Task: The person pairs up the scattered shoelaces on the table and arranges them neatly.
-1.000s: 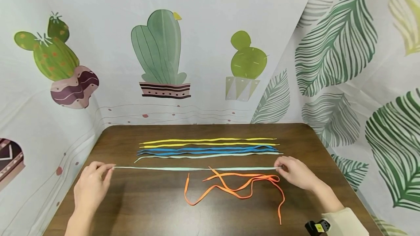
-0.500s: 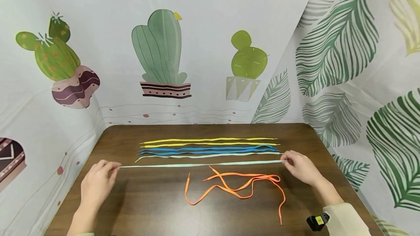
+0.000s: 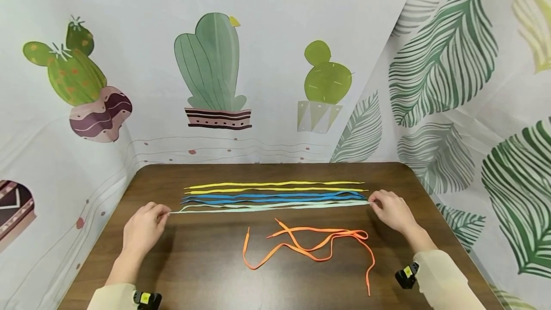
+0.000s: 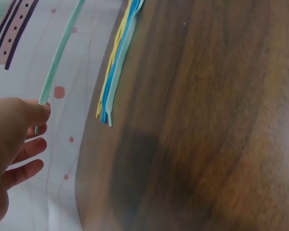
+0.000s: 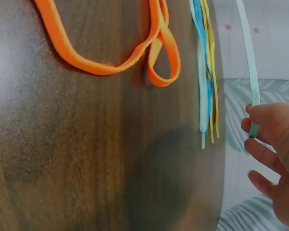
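A mint-green shoelace [image 3: 232,211] is stretched almost straight between both hands, raised over the table. My left hand [image 3: 144,226] pinches one end between thumb and index finger; the left wrist view shows the lace tip [image 4: 37,130] poking out below the thumb. My right hand [image 3: 392,212] pinches the opposite end in the same way, its other fingers loosely bent. In the head view the held lace overlaps a second mint-green shoelace [image 4: 116,72] lying on the table. Just behind that one lie blue shoelaces [image 3: 241,196], then two yellow shoelaces [image 3: 297,182], all roughly parallel.
Orange shoelaces [image 3: 260,264] lie in loose curves and a loop on the brown wooden table [image 3: 206,271], nearer the person than the row. Behind the table hangs a white cloth [image 3: 271,71] printed with cacti and leaves.
Both hands have carried the stretched mint-green shoelace away from the person, up to the row of laces. My left hand has also shifted right. The orange laces have stayed put.
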Motion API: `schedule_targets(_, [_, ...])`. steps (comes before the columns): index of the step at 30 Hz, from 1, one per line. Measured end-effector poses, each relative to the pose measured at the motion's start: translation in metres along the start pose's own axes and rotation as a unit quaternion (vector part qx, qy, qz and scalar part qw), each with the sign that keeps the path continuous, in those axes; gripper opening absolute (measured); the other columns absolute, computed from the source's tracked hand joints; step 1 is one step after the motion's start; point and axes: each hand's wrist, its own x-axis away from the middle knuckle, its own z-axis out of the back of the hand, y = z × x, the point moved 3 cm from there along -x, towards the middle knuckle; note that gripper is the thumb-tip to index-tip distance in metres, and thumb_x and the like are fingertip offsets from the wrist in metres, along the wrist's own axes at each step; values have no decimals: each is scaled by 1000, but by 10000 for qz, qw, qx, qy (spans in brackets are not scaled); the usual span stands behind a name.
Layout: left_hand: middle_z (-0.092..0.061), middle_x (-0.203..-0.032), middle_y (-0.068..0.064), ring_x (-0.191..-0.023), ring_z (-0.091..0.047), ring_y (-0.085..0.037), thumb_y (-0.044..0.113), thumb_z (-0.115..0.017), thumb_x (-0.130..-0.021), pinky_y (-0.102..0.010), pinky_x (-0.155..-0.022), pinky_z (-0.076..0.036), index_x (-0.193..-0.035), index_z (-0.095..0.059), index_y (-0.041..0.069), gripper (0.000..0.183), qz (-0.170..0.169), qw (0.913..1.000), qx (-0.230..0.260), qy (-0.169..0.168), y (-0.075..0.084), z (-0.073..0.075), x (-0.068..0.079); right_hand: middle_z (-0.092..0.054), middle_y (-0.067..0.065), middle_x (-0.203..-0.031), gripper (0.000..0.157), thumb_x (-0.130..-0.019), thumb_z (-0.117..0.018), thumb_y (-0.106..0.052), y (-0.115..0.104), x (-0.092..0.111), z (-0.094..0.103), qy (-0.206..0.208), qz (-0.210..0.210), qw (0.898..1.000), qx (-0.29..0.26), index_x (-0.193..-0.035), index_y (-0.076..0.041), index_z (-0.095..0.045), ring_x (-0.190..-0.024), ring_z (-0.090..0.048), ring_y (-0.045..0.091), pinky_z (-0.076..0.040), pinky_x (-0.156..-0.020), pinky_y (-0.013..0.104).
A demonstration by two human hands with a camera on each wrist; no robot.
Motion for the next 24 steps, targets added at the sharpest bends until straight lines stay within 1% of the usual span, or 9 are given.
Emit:
schedule_targets(4, [-56,-70,1,-61,-56,-23,6,-71,-72,-38,-49,-42,-77,-67,14,10,33,9999,-5,-124,-2,-8,-4,-65,4,-82,9,-75,-69,-7,2,-2,-4,211,101,9992,316,-80,-13,-64,-70,-56,27,-45,-57,45])
schedule_targets(8, [-55,-70,3,-61,-56,-21,8,-70,-73,-37,-49,-42,-78,-67,15,9,68,9996,-24,-283,-4,-15,-9,-65,4,-84,8,-76,-68,-9,3,-4,-7,204,-54,9986,486,-81,-13,-64,-75,-56,29,-43,-62,49])
schedule_targets(10, [-55,-70,4,-61,-55,-19,9,-70,-74,-36,-49,-41,-78,-68,15,8,96,9991,-56,-410,-5,-19,-11,-65,5,-85,7,-77,-68,-9,4,-5,-7,186,-158,9984,515,-82,-13,-64,-79,-56,30,-42,-66,52])
schedule_targets(13, [-54,-71,4,-61,-53,-17,10,-70,-75,-35,-49,-41,-79,-68,15,7,149,9980,-82,-603,-7,-24,-13,-65,5,-85,6,-78,-67,-10,5,-6,-8,143,-219,9981,563,-81,-13,-64,-83,-56,32,-41,-67,52])
schedule_targets(16, [-52,-69,4,-59,-51,-15,10,-70,-75,-32,-47,-39,-79,-68,15,7,151,9973,-90,-720,-8,-28,-16,-64,5,-83,5,-78,-66,-10,7,-6,-10,98,-165,9979,619,-81,-12,-63,-81,-56,32,-42,-67,51])
schedule_targets(19, [-51,-68,5,-58,-50,-13,10,-70,-75,-30,-46,-37,-78,-67,14,6,125,9967,-72,-798,-8,-31,-19,-61,4,-78,5,-78,-66,-10,9,-7,-14,33,-107,9978,659,-80,-12,-63,-76,-56,30,-43,-64,49])
schedule_targets(24, [-51,-69,4,-58,-50,-14,9,-68,-76,-32,-46,-38,-79,-67,13,6,236,9946,-15,-1011,-9,-36,-23,-58,2,-74,5,-78,-66,-11,13,-7,-19,-193,-147,9977,626,-82,-11,-63,-71,-57,29,-44,-58,46])
